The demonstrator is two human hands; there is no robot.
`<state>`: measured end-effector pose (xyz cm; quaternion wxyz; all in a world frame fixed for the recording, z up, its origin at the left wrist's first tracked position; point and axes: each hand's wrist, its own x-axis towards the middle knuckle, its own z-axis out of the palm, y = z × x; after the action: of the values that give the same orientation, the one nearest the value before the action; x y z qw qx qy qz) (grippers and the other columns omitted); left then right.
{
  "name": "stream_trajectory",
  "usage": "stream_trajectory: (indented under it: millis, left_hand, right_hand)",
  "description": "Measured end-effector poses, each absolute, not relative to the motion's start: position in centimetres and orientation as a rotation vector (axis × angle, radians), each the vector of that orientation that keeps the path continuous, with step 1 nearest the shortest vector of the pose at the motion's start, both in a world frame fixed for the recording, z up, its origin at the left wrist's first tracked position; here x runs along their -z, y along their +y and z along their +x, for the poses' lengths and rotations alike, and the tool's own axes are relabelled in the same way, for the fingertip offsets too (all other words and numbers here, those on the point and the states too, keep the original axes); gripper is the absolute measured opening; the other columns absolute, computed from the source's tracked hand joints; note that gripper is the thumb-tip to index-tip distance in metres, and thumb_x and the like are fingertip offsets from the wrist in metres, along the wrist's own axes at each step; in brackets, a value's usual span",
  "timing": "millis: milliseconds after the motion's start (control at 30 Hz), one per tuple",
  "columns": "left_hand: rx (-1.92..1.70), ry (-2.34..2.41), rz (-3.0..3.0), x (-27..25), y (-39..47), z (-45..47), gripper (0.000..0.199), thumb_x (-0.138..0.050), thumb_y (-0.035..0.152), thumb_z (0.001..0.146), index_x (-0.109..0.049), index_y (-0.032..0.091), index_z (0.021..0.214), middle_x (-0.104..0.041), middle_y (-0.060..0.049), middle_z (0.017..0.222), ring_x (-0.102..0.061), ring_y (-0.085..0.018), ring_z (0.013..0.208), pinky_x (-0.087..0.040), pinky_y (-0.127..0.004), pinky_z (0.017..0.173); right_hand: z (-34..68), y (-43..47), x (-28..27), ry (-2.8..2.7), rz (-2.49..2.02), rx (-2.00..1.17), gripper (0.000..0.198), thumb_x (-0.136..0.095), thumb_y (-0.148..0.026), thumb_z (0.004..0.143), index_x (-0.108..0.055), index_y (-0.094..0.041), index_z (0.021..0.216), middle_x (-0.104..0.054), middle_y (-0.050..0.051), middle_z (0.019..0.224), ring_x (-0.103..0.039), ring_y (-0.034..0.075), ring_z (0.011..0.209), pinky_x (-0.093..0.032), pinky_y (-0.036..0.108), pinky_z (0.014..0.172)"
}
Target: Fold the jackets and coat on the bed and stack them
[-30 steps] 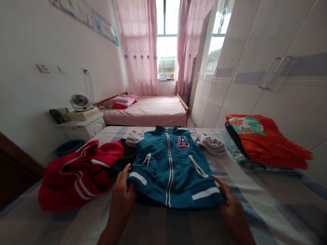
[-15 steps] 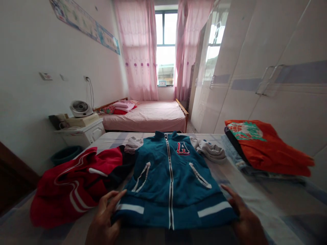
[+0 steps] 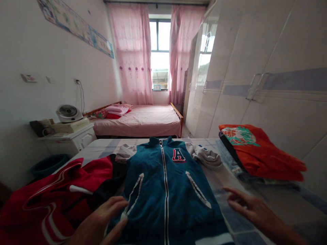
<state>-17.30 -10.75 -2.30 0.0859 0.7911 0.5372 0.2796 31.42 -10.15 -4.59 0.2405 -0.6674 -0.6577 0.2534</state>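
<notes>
A teal zip-up jacket [image 3: 150,190] with grey sleeves and a letter A on the chest lies front up on the bed sheet. Its zip is closed. My left hand [image 3: 102,217] is at the jacket's left edge beside the white-trimmed pocket, thumb and fingers apart; whether it touches the cloth is unclear. To the right of the jacket, above the sheet, my right hand [image 3: 251,207] is open and holds nothing. The bunched grey sleeve [image 3: 208,157] lies near the jacket's right shoulder. The lower hem runs out of the picture.
A red and black garment [image 3: 58,197] with white stripes lies crumpled at left. Folded clothes, an orange shirt [image 3: 265,153] on top, are stacked at right. Beyond are a pink-sheeted bed [image 3: 143,120], a nightstand [image 3: 79,137] with a fan [image 3: 68,113], and a wardrobe [image 3: 235,112].
Both hands have let go of the jacket's lower corners. The right hand has moved off to the right, the left slightly up the side. The view has shifted, cutting off most of the hem.
</notes>
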Motion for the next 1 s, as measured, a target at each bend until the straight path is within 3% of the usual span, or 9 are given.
stream_trajectory:
  millis: [133, 267, 400, 533, 600, 733, 867, 1000]
  left_hand:
    - [-0.654, 1.311, 2.455, -1.5, -6.3, -9.0, 0.034, -0.056, 0.033, 0.08, -0.063, 0.029, 0.114, -0.057, -0.006, 0.13, -0.054, -0.026, 0.117, -0.045, -0.039, 0.098]
    - [-0.656, 1.082, 2.45, 0.5, -2.6, -1.6, 0.045, -0.059, 0.034, 0.079, -0.057, 0.029, 0.124, -0.046, -0.01, 0.139, -0.041, -0.032, 0.128, -0.036, -0.05, 0.102]
    - [-0.581, 1.082, 2.446, 4.9, -0.9, 1.7, 0.062, -0.057, 0.048, 0.079, -0.041, 0.031, 0.136, -0.031, -0.01, 0.148, -0.024, -0.036, 0.136, -0.019, -0.06, 0.108]
    - [-0.464, 0.975, 2.438, 7.1, -0.6, 1.9, 0.07, -0.05, 0.063, 0.077, -0.034, 0.034, 0.139, -0.027, -0.009, 0.149, -0.02, -0.034, 0.137, -0.009, -0.059, 0.11]
    - [-0.425, 0.964, 2.442, 7.2, -0.5, 1.7, 0.072, -0.048, 0.065, 0.076, -0.033, 0.035, 0.14, -0.025, -0.009, 0.15, -0.018, -0.033, 0.138, -0.009, -0.059, 0.11]
    - [-0.387, 1.004, 2.439, 6.7, -0.4, 1.8, 0.071, -0.05, 0.062, 0.077, -0.032, 0.035, 0.14, -0.023, -0.009, 0.15, -0.016, -0.033, 0.138, -0.009, -0.059, 0.11]
    - [-0.477, 0.976, 2.316, 6.8, -0.2, 2.1, 0.061, -0.055, 0.052, 0.079, -0.043, 0.032, 0.136, -0.035, -0.008, 0.146, -0.023, -0.034, 0.137, -0.01, -0.057, 0.111]
    - [-1.112, 1.075, 1.514, 6.8, 0.4, 1.9, 0.057, -0.035, 0.049, 0.09, -0.035, 0.02, 0.139, -0.044, -0.013, 0.14, -0.046, -0.026, 0.125, -0.034, -0.046, 0.106]
  right_hand:
    - [32.1, -1.4, 3.2, -1.501, -2.134, -0.462, 0.051, -0.048, -0.039, 0.081, -0.055, -0.009, 0.121, -0.066, 0.014, 0.107, -0.064, 0.025, 0.095, -0.049, 0.033, 0.084]
    - [32.3, 4.3, 4.4, -1.291, -2.268, -0.323, 0.049, -0.042, -0.036, 0.086, -0.053, 0.0, 0.119, -0.057, 0.025, 0.12, -0.052, 0.029, 0.116, -0.04, 0.038, 0.096]
    - [32.7, 6.4, 6.0, -1.088, -2.32, -0.325, 0.043, -0.038, -0.044, 0.091, -0.058, -0.01, 0.109, -0.063, 0.015, 0.11, -0.059, 0.022, 0.102, -0.044, 0.041, 0.089]
    - [33.3, 7.1, 6.9, -1.079, -2.229, -0.398, 0.025, -0.053, -0.036, 0.082, -0.063, -0.014, 0.085, -0.067, 0.012, 0.09, -0.063, 0.024, 0.09, -0.046, 0.037, 0.08]
    - [33.5, 7.3, 7.1, -1.056, -2.159, -0.406, 0.022, -0.052, -0.03, 0.08, -0.062, -0.012, 0.088, -0.067, 0.015, 0.092, -0.062, 0.026, 0.091, -0.046, 0.038, 0.08]
    - [33.0, 7.6, 6.7, -0.964, -1.956, -0.378, 0.038, -0.035, -0.029, 0.082, -0.053, -0.007, 0.107, -0.061, 0.02, 0.106, -0.059, 0.027, 0.097, -0.047, 0.035, 0.08]
    - [29.6, 7.5, 4.9, -1.093, -1.659, -0.371, 0.043, -0.031, -0.04, 0.083, -0.046, -0.014, 0.114, -0.059, 0.013, 0.111, -0.055, 0.023, 0.102, -0.044, 0.032, 0.088]
    - [24.2, 5.6, 1.7, -1.447, -1.414, -0.569, 0.031, -0.05, -0.036, 0.075, -0.057, -0.018, 0.099, -0.064, 0.004, 0.097, -0.059, 0.02, 0.091, -0.047, 0.03, 0.083]
